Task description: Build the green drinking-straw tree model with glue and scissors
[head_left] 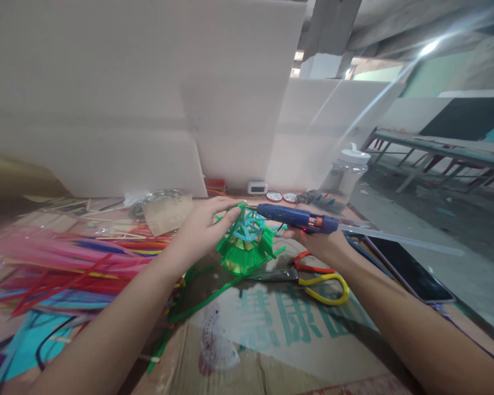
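Observation:
In the middle of the table stands a small green and blue craft model (pixel 247 249), with a flared green skirt and a light blue lattice above it. My left hand (pixel 208 225) pinches the model's top at its left side, fingers closed on the green material. My right hand (pixel 313 241) is wrapped round a blue glue gun (pixel 296 217), its nozzle pointing left at the top of the model. A clear glue stick (pixel 403 240) juts from the gun's rear. Scissors (pixel 325 288) with red and yellow handles lie just below my right hand.
Pink, red and blue pipe cleaners (pixel 86 269) are heaped at the left. A clear bottle (pixel 341 178) stands at the back right, with a phone (pixel 409 269) near the right edge. A protractor (pixel 218 343) lies in front. White boards (pixel 140 99) rise behind the table.

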{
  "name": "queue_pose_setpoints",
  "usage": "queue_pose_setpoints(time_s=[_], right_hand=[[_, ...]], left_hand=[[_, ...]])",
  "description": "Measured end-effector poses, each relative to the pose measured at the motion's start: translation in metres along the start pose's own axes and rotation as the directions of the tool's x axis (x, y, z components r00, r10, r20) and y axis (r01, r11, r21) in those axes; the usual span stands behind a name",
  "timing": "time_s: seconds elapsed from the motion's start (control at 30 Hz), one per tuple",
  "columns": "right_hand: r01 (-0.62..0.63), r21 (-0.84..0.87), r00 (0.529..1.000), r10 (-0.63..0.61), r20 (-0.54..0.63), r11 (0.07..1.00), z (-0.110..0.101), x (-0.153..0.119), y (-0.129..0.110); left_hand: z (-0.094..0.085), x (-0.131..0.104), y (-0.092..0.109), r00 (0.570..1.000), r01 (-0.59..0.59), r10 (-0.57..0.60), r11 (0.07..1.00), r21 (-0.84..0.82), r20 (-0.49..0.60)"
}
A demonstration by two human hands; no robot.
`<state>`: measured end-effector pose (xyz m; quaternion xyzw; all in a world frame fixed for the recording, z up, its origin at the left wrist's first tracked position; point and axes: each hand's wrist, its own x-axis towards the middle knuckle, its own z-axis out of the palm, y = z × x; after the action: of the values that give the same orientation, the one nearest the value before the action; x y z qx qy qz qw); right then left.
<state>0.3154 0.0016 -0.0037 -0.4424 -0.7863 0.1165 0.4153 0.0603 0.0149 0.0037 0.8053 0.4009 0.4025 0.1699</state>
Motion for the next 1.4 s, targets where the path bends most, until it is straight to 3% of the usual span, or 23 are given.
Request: queue_pose_setpoints(time_s=[0.27, 0.5, 0.7, 0.87, 1.03, 1.4], right_hand=[[0.015, -0.008, 1.000, -0.015, -0.001, 1.000, -0.001, -0.001, 0.001], [-0.113, -0.092, 0.993, 0.110, -0.040, 0.989, 0.002, -0.001, 0.005], [-0.102, -0.047, 0.995, 0.101, -0.009, 0.994, 0.000, 0.000, 0.006], [-0.013, 0.033, 0.999, 0.012, 0.037, 0.999, -0.004, 0.003, -0.002], [-0.054, -0.041, 0.998, 0.055, 0.025, 0.998, -0.002, -0.001, 0.003], [-0.030, 0.041, 0.999, 0.028, 0.039, 0.999, -0.002, 0.003, -0.003]], left_hand=[[-0.001, 0.000, 0.004, 1.000, -0.020, 0.019, 0.997, 0.078, 0.020], [-0.001, 0.000, 0.005, 0.999, -0.037, 0.035, 0.992, 0.123, 0.018], [-0.002, 0.000, 0.005, 0.999, -0.036, 0.034, 0.993, 0.114, 0.023], [-0.003, 0.000, 0.006, 0.999, -0.018, 0.015, 0.993, 0.119, 0.028], [-0.002, 0.000, 0.005, 0.999, -0.018, 0.014, 0.993, 0.117, 0.030], [-0.003, -0.001, 0.005, 0.999, -0.033, 0.029, 0.994, 0.108, 0.035]])
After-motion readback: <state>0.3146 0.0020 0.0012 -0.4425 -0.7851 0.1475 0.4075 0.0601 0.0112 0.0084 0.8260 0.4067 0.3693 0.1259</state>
